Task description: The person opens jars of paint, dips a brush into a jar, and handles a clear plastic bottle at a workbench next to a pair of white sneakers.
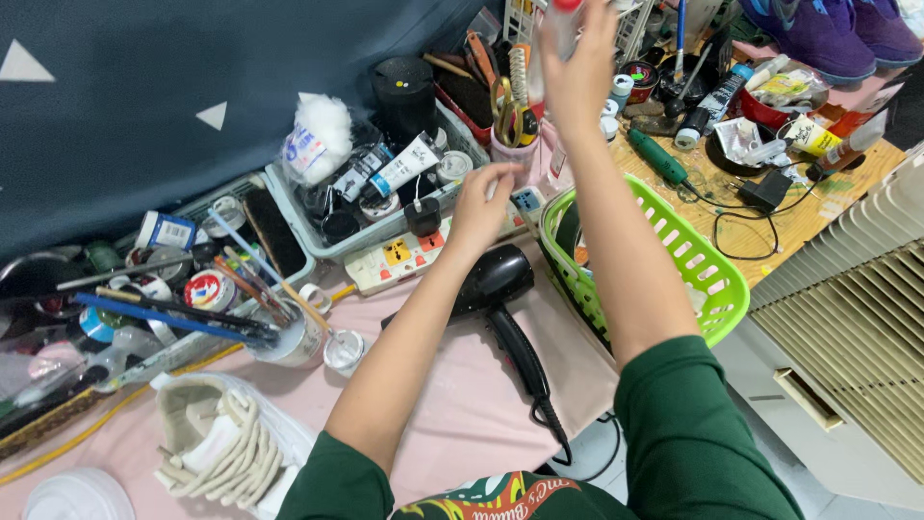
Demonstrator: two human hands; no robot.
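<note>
Right hand (577, 72) raised above the cluttered tabletop (462, 404), grip closed around a clear bottle with red cap (561, 24) near the top edge; left hand (478, 207) grip loosely open, empty, fingers over the power strip (404, 252); black hair dryer (496, 289) lies just below; green basket (707, 274) to the right.

Left hand (481, 204): arm extended forward from a green short sleeve, forearm bare, palm down, fingers loosely curled and slightly spread, positioned just beyond the head of the black hair dryer (493, 279), which serves as the reference landmark, and not touching it. Right hand (577, 67): arm raised well beyond and to the right of the hair dryer, forearm crossing above it at a steep angle, fingers closed around a small red-capped bottle (560, 24). Both elbows are bent, with the two forearms diverging from the torso.
</note>
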